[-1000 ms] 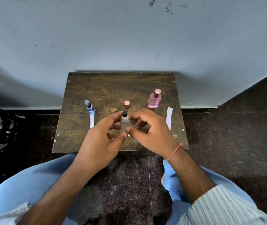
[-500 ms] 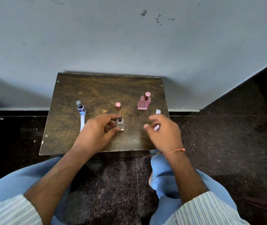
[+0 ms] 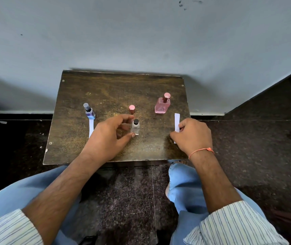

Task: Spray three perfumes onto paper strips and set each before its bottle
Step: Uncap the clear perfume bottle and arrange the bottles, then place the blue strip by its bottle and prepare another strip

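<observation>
My left hand grips a small clear bottle with a black sprayer, standing uncapped mid-table. Its pink cap stands just behind it. A blue bottle stands at the left with a white paper strip lying in front of it. A pink bottle with a pink cap stands at the right. My right hand pinches the near end of another white strip at the table's right edge.
The small brown table stands against a grey wall. Dark speckled floor surrounds it. My knees in light blue trousers sit just below the table's near edge.
My right hand left the clear bottle, moved right and took hold of the strip at the table's edge. My left hand kept the bottle and set it upright on the table.
</observation>
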Action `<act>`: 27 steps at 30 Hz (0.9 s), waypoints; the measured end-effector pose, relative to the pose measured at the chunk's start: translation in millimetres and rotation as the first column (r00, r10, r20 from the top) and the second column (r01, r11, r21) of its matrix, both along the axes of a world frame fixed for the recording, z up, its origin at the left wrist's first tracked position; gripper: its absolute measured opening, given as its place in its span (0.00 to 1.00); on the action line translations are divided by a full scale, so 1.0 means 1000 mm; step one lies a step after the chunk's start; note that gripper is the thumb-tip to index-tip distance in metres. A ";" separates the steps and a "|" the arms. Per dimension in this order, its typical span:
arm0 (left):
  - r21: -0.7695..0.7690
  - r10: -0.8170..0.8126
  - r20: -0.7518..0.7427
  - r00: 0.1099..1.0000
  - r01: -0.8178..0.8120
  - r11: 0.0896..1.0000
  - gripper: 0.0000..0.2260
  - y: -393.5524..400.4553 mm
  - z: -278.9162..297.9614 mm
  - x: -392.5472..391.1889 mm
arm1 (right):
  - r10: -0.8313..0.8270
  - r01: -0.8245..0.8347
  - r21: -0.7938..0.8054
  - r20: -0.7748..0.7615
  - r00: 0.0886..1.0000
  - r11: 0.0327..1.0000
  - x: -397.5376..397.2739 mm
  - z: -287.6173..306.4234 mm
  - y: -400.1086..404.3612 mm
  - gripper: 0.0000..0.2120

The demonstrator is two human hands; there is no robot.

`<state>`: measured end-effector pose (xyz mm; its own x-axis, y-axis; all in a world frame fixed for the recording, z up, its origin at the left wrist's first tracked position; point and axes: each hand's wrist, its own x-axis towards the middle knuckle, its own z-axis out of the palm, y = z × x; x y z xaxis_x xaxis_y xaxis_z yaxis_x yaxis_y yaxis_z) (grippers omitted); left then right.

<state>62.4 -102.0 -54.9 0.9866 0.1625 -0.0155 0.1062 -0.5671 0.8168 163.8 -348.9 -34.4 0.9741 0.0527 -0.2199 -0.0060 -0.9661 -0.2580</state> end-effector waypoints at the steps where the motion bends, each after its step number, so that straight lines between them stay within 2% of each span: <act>1: 0.002 -0.002 0.004 1.000 0.002 1.000 0.24 0.000 0.002 -0.001 | 0.003 -0.003 -0.003 0.005 1.000 1.000 -0.001 0.000 0.001 0.13; 4: 0.080 0.010 0.048 0.999 -0.014 0.997 0.27 -0.001 0.010 -0.011 | 0.017 -0.017 -0.020 0.019 1.000 1.000 -0.002 0.000 0.002 0.12; 6: 0.114 0.073 0.093 0.993 -0.084 0.990 0.27 -0.005 0.020 -0.023 | 0.038 -0.036 -0.047 0.026 0.999 0.998 -0.004 0.000 0.002 0.12; 8: 0.066 0.163 0.136 0.977 -0.173 0.983 0.24 -0.013 0.035 -0.039 | 0.050 -0.048 -0.061 0.030 0.998 0.997 -0.004 0.000 0.003 0.13; 10: -0.061 0.199 0.144 0.969 -0.192 0.979 0.21 -0.029 0.046 -0.056 | 0.044 -0.043 -0.037 0.019 0.999 0.998 -0.005 0.002 0.003 0.12; 12: -0.236 0.143 0.096 0.985 -0.117 0.965 0.18 -0.046 0.049 -0.065 | 0.035 -0.035 0.002 -0.012 0.999 0.999 -0.005 0.004 0.001 0.09; 14: -0.346 0.039 0.044 0.998 -0.021 0.938 0.16 -0.062 0.044 -0.067 | 0.042 -0.042 0.003 -0.061 0.997 0.999 -0.005 0.006 -0.003 0.07; 19: -0.320 -0.133 -0.025 0.991 0.118 0.940 0.15 -0.082 0.025 -0.056 | 0.021 -0.027 -0.055 -0.112 0.993 0.998 -0.001 0.014 -0.027 0.06; 23: -0.344 -0.150 -0.041 0.988 0.127 0.930 0.15 -0.083 0.021 -0.050 | -0.047 0.044 -0.031 -0.107 0.993 0.999 0.005 0.017 -0.045 0.16; 27: -0.402 -0.127 -0.063 0.990 0.091 0.911 0.14 -0.080 0.020 -0.047 | -0.079 0.084 0.027 -0.148 0.986 0.996 0.013 0.016 -0.052 0.15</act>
